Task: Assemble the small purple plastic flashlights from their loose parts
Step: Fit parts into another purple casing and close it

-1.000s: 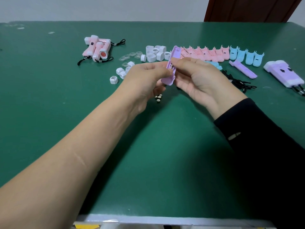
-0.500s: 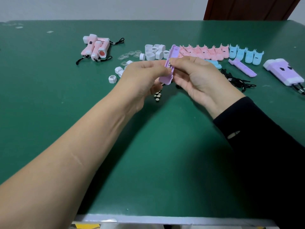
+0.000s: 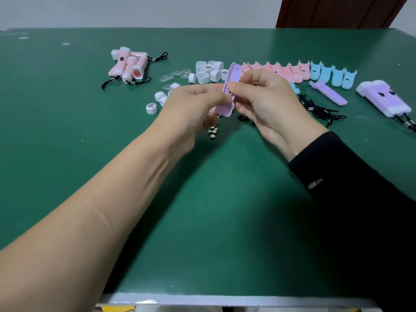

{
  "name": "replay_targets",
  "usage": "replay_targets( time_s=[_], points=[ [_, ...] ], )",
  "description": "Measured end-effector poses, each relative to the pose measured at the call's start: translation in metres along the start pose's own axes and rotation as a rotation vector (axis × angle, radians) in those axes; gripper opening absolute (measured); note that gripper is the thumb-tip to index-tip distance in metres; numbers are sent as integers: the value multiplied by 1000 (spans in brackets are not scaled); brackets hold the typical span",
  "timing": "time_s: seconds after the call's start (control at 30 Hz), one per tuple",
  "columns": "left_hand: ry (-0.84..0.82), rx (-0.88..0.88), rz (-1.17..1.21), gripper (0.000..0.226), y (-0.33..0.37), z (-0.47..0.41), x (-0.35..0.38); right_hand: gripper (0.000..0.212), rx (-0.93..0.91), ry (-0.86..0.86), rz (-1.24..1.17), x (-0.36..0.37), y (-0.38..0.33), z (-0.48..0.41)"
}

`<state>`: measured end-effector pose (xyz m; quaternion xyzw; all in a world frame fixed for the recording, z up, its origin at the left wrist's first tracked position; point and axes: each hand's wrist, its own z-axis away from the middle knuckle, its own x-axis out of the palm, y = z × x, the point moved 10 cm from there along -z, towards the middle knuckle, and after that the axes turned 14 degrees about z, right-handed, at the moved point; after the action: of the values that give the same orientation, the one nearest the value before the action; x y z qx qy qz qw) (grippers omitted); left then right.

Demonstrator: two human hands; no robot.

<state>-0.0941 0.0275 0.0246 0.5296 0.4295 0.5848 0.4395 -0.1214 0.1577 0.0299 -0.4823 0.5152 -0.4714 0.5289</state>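
Purple shell [image 3: 234,73] — L hand [image 3: 193,104], R hand [image 3: 265,97]

One wide-angle camera on the person's head looks forward and down across the green table [image 3: 67,143], close behind the left hand [image 3: 191,106] and right hand [image 3: 267,102].

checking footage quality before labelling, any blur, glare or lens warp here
Head view: soft even light, no harsh glare; the forearms throw a diffuse shadow on the green table; wide-angle stretch enlarges them; the purple shell gripped by left hand and right hand looks soft.
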Motion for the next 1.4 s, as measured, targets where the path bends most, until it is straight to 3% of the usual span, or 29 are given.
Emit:
replay_targets(
  time_s=[0.33,0.43,0.53,0.7,0.83,1.2,1.4],
  points=[
    [-15,-3,-26,15,-5,-1,3,29,-39,90,199,-4,-2,1],
    [-23,-48,23,17,-11,-3,3,19,26,73,64,-2,9,0],
    [-14,-51,112,18,-10,-6,0,27,64,-35,-78,2,13,-3],
    [14,-24,187,33,-6,-7,-3,15,65,-104,52,7,11,-1],
    [42,-14,167,31,-7,-7,-4,11,66,-82,82,7,12,-2],
    [13,70,37,23,0,-7,1,25,25,-26,19,10,3,1],
    [-47,96,2,25,0,-6,7,20,94,-23,-24,12,11,3]
  ],
)
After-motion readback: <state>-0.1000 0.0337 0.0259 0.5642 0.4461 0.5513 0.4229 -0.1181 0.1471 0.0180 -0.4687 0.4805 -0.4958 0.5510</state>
